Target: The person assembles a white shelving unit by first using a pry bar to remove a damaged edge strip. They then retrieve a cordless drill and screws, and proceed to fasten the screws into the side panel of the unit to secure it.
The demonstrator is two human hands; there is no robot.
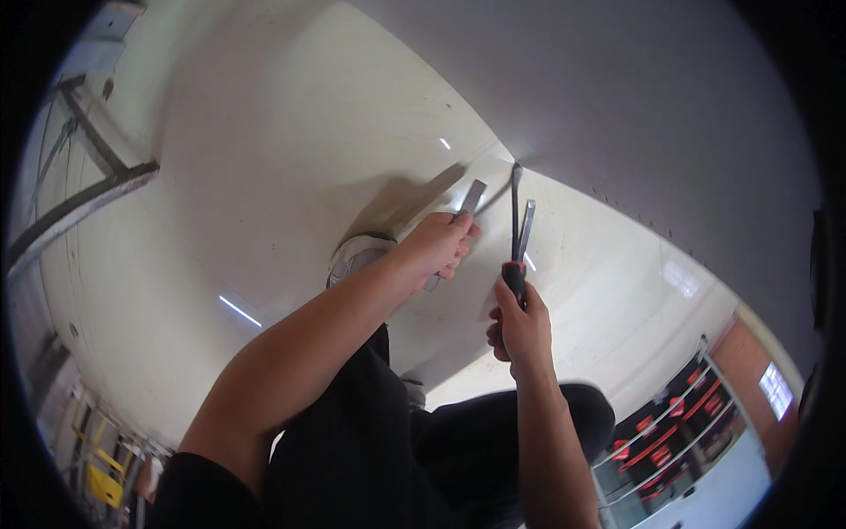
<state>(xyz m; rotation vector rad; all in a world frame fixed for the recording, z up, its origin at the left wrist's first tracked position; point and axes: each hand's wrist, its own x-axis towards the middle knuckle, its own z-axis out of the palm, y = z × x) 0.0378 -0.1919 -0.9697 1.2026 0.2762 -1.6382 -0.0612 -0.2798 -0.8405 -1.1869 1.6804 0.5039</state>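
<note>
My left hand (441, 244) is closed around a flat grey metal bar (474, 196), whose ends stick out above and below my fingers. My right hand (526, 331) grips the black and red handle of a screwdriver (515, 273). Its long dark shaft points away from me, and the tip appears at the lower edge of a large grey panel (634, 115); whether it touches is unclear. Right beside the shaft is a narrow shiny metal strip (527, 227); I cannot tell whether my right hand holds it too. My fingers hide parts of the bar and handle.
Under my hands spreads a pale, glossy curved surface (247, 176), with my light shoe (357, 256) on it. A dark metal frame (115, 181) stands at left. A rack with black and red items (670, 423) is at lower right, and a yellow object (104, 485) at lower left.
</note>
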